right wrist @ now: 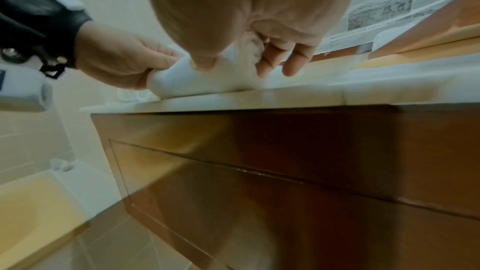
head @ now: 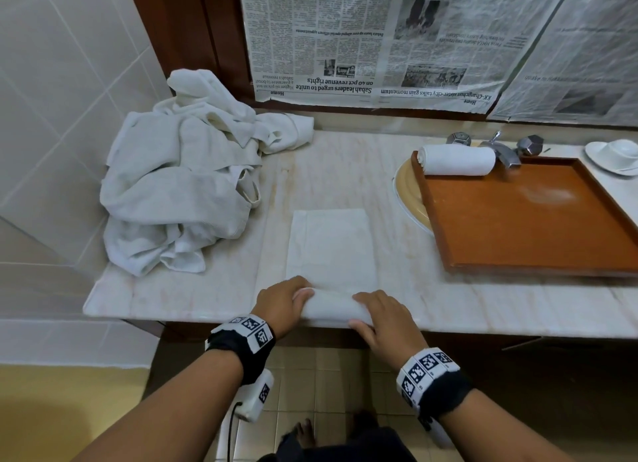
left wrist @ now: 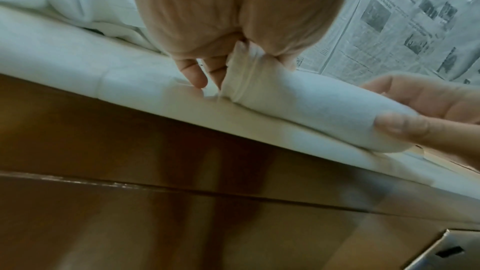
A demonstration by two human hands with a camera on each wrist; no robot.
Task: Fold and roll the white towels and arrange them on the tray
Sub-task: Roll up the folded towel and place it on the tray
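Note:
A folded white towel (head: 330, 244) lies flat on the marble counter, its near end rolled up at the counter's front edge. My left hand (head: 286, 301) grips the left end of that roll (left wrist: 306, 108), fingers and thumb curled round it. My right hand (head: 379, 318) grips the right end of the roll (right wrist: 197, 81), thumb in front and fingers over the top. One finished rolled towel (head: 455, 160) lies at the far edge of the brown wooden tray (head: 538, 268) on the right. A heap of loose white towels (head: 179, 188) sits at the counter's left.
The tray rests partly over a yellowish sink basin (head: 411, 199) with a metal tap (head: 500, 150) behind it. A white cup and saucer (head: 614, 156) stand at the far right. Newspaper (head: 379, 40) covers the wall behind. A tiled wall bounds the left side.

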